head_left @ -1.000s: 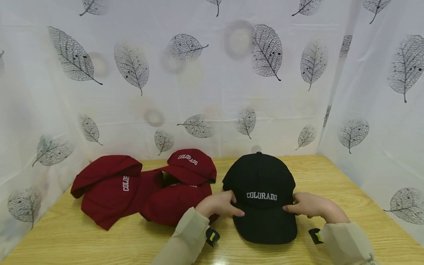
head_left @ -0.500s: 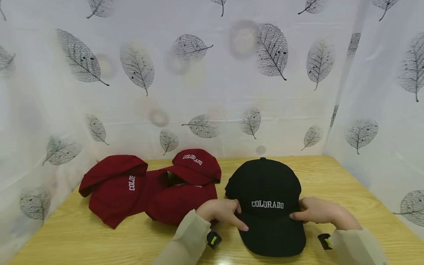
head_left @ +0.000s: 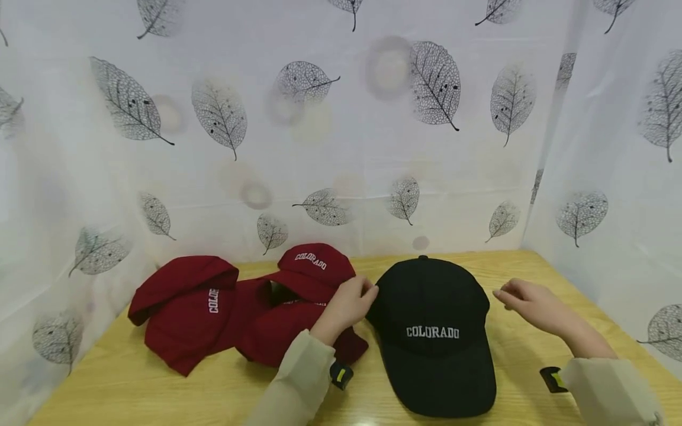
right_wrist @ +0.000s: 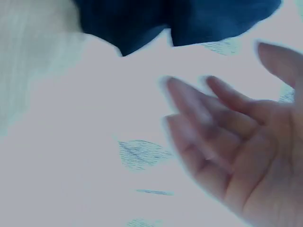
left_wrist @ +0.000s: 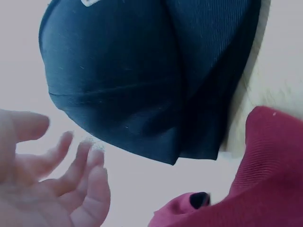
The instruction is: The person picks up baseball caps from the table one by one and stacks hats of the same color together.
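Observation:
A black cap (head_left: 431, 305) with white COLORADO lettering lies on the table, its brim toward me. At its left side is my left hand (head_left: 348, 306); the left wrist view shows that hand (left_wrist: 61, 175) with loosely bent fingers and a gap between them and the cap (left_wrist: 118, 75). To the right of the cap my right hand (head_left: 535, 305) hovers, apart from it. Its fingers are loosely bent and slightly blurred in the right wrist view, where the hand (right_wrist: 236, 132) holds nothing and the cap's edge (right_wrist: 142, 23) shows above.
Several dark red caps lie heaped on the left of the wooden table (head_left: 160, 396): one at far left (head_left: 183, 319), one at the back (head_left: 319, 260), another in front (head_left: 282, 337). A white leaf-print curtain (head_left: 351, 142) surrounds the table's back and sides.
Both hands have let go of the black cap. The left hand has moved up along its side, the right hand up and away to the right. The cap has come slightly closer to me.

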A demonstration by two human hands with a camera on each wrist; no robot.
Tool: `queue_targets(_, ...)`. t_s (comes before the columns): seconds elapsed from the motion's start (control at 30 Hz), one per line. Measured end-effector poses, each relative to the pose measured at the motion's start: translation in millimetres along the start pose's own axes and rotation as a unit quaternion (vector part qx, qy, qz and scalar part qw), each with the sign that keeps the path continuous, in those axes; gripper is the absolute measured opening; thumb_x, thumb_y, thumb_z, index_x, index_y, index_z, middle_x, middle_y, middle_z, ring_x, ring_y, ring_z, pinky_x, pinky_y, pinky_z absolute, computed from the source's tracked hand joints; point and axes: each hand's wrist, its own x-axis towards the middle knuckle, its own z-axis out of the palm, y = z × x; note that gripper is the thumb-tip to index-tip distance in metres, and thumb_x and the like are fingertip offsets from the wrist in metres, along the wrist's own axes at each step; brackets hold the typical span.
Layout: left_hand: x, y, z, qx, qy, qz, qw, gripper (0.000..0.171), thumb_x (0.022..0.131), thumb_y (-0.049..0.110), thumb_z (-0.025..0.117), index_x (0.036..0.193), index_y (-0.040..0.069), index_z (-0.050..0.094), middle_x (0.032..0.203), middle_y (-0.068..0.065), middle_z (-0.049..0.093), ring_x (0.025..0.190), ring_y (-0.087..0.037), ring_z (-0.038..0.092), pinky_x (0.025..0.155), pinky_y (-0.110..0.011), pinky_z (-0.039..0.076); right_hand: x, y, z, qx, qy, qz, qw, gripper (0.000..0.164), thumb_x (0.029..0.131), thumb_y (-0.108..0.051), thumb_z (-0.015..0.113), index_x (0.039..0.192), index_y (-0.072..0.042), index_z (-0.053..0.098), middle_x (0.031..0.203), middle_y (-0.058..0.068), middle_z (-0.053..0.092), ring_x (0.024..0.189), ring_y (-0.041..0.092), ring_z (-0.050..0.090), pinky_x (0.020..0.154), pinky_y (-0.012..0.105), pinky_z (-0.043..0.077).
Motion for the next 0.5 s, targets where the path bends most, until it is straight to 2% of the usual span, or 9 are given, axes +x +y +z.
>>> queue_targets(0.07,8.7,-0.6,1.2,-0.028,0.035,0.003,0.999,0.019,0.093,0.019,0.045,0.097,0.002,0.054,0.088,-0.007,0.052,0.079,-0.02,0.05,0.073,-0.034,0.043,5.8,1.7,0.6,0.012,0.032,-0.012,0.999,0.041,0.097,-0.031,0.038,0.114,0.004,0.049,0.103,0.018,0.056,0.093,0.033,0.054,0.074,0.045,0.044)
queue_targets(0.13,17.0,-2.0,4.3,-0.048,0.047,0.004,0.9978,0.024,0.095,0.018,0.041,0.103,-0.001,0.053,0.095,-0.008,0.051,0.085,-0.021,0.049,0.079,-0.036,0.042,12.0,3.0,3.7,0.045,0.04,-0.025,0.998,0.045,0.097,-0.031,0.036,0.122,0.006,0.045,0.116,0.024,0.051,0.104,0.04,0.049,0.082,0.05,0.041)
queue_targets(0.2,23.8,-3.8,8.9,-0.059,0.041,-0.007,0.9974,0.026,0.096,0.02,0.038,0.105,0.0,0.053,0.096,-0.008,0.051,0.087,-0.022,0.048,0.079,-0.036,0.04,18.9,3.9,7.7,0.083,0.035,-0.037,0.995,0.047,0.098,-0.031,0.033,0.125,0.006,0.042,0.123,0.026,0.046,0.11,0.042,0.045,0.087,0.052,0.038)
queue_targets(0.37,33.7,-6.0,22.5,-0.101,0.017,-0.033,0.9942,0.026,0.097,0.026,0.036,0.103,0.006,0.052,0.094,-0.006,0.05,0.086,-0.02,0.048,0.077,-0.034,0.039,33.9,3.5,16.2,0.145,0.006,-0.061,0.987,0.043,0.099,-0.029,0.031,0.119,0.005,0.048,0.12,0.023,0.048,0.111,0.04,0.045,0.089,0.049,0.038)
queue_targets(0.5,36.3,-8.0,32.7,-0.147,0.008,-0.043,0.9881,0.023,0.098,0.027,0.034,0.093,0.008,0.046,0.087,-0.006,0.045,0.08,-0.019,0.044,0.071,-0.032,0.036,39.5,1.8,20.9,0.181,-0.041,-0.065,0.98,0.048,0.098,-0.028,0.033,0.128,0.01,0.038,0.133,0.034,0.032,0.122,0.049,0.03,0.094,0.055,0.03)
